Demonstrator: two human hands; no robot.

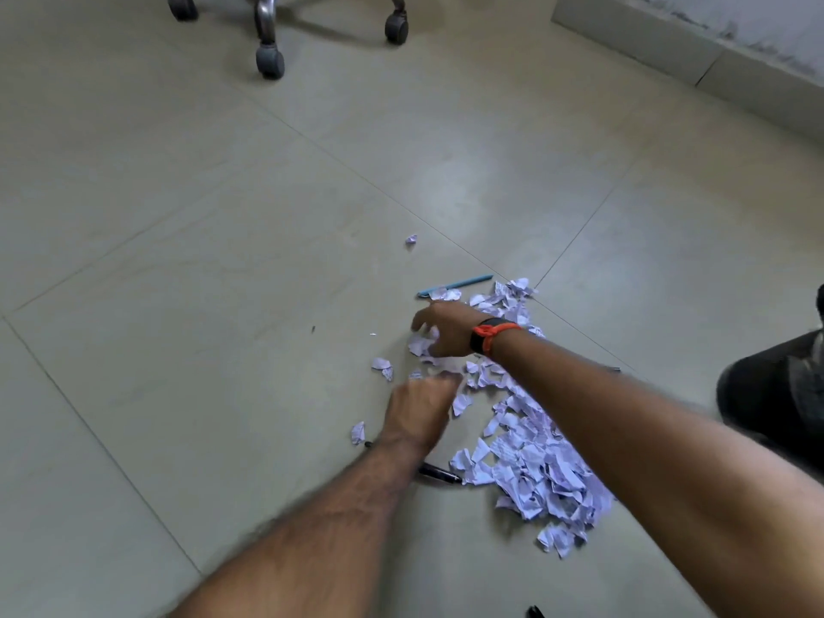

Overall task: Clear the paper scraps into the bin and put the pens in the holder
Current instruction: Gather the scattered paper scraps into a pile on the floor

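A loose heap of torn white paper scraps (530,466) with faint writing lies spread on the floor, a few stray bits scattered off its left and far edges. A light blue pen (459,285) lies flat at the heap's far end, partly under a scrap. A black pen (434,474) lies flat at the heap's left edge.

A pale beige tiled floor (187,225) with thin grout lines fills the view. At the top stands a metal chair base with grey caster wheels (270,60). A light skirting board (669,51) runs along the stained white wall at upper right.
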